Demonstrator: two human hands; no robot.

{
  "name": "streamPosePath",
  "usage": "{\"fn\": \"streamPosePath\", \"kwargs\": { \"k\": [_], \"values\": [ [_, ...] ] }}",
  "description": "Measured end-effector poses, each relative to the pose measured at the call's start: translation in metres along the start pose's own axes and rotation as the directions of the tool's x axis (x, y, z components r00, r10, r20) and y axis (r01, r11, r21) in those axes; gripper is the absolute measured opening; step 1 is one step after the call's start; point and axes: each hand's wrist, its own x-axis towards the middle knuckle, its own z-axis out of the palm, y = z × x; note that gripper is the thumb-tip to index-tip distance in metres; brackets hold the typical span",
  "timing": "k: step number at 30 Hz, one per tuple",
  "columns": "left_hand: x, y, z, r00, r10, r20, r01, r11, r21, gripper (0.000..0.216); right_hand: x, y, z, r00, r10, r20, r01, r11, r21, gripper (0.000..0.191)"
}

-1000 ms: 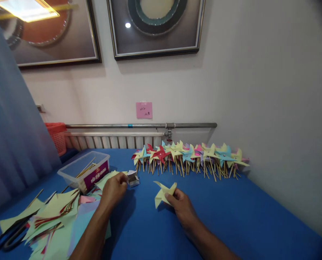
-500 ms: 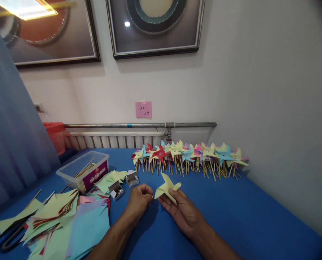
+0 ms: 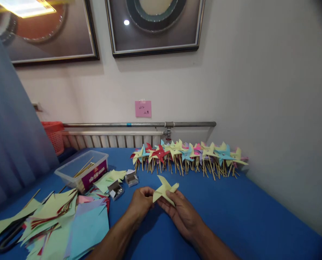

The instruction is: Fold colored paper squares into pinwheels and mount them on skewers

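My right hand [image 3: 178,209] grips a pale yellow paper pinwheel head [image 3: 165,189], thumb on its front and fingers behind. This head has folded blades and shows no stick. At its left edge, my left hand [image 3: 142,202] is closed in a pinch on what looks like a small metal pin, now mostly hidden by the fingers and the paper. Just left of that hand lies a small open box [image 3: 115,190] of shiny metal pins. Another small grey box [image 3: 131,178] stands behind it.
Finished pinwheels [image 3: 186,155] on wooden sticks lie in a row along the back. To the left are a clear plastic tub [image 3: 63,171] with sticks, coloured paper squares [image 3: 89,227] and black-handled scissors [image 3: 5,236]. Beyond them is a red basket [image 3: 54,135].
My left hand has moved in to the left edge of the pinwheel head, and its fingertips now meet the paper. My right hand keeps its hold, shifted slightly left.
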Motion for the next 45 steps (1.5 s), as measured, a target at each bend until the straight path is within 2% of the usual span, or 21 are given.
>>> {"fn": "streamPosePath", "kwargs": {
  "k": [6, 12, 15, 19, 26, 29, 32, 37, 41, 45],
  "values": [
    [-0.002, 0.002, -0.006, 0.991, -0.003, 0.135, 0.016, 0.995, -0.102, 0.024, 0.003, -0.003, -0.002, 1.000, 0.013, 0.008, -0.013, 0.998, 0.055, 0.037],
    [0.001, -0.001, -0.004, 0.994, -0.009, 0.111, 0.017, 0.998, -0.067, 0.028, 0.003, -0.005, -0.002, 1.000, 0.026, -0.016, -0.024, 0.995, 0.099, 0.038],
    [0.002, -0.005, -0.004, 0.997, -0.005, 0.077, 0.002, 0.999, 0.038, 0.030, 0.002, -0.004, -0.003, 1.000, 0.010, -0.019, -0.008, 0.997, 0.078, 0.037],
    [0.003, -0.010, -0.001, 0.998, 0.058, 0.020, -0.061, 0.984, 0.168, 0.029, 0.003, -0.001, -0.004, 1.000, 0.001, -0.013, -0.001, 1.000, 0.032, 0.039],
    [0.002, -0.012, 0.002, 0.977, 0.207, -0.045, -0.199, 0.970, 0.138, 0.020, 0.005, 0.001, -0.005, 1.000, 0.000, -0.008, 0.000, 1.000, 0.030, 0.038],
    [0.001, -0.011, 0.001, 0.969, 0.245, -0.044, -0.234, 0.957, 0.170, 0.019, 0.004, 0.000, -0.005, 1.000, 0.009, -0.008, -0.009, 0.999, 0.043, 0.036],
    [-0.001, -0.011, 0.000, 0.949, 0.314, -0.038, -0.293, 0.917, 0.272, 0.015, 0.004, -0.001, -0.005, 0.999, 0.025, -0.023, -0.023, 0.998, 0.065, 0.037],
    [-0.006, -0.009, -0.001, 0.923, 0.383, 0.037, -0.367, 0.847, 0.385, 0.013, 0.006, -0.003, -0.005, 0.999, 0.041, -0.026, -0.038, 0.996, 0.079, 0.037],
    [-0.003, -0.008, -0.005, 0.949, 0.311, 0.051, -0.305, 0.866, 0.397, 0.011, 0.007, -0.003, -0.008, 0.997, 0.046, -0.062, -0.043, 0.998, 0.050, 0.037],
    [0.004, -0.004, -0.015, 0.962, 0.267, -0.064, -0.227, 0.905, 0.361, 0.012, 0.010, -0.004, -0.012, 0.990, -0.043, -0.138, 0.032, 0.996, -0.082, 0.033]
  ]
}}
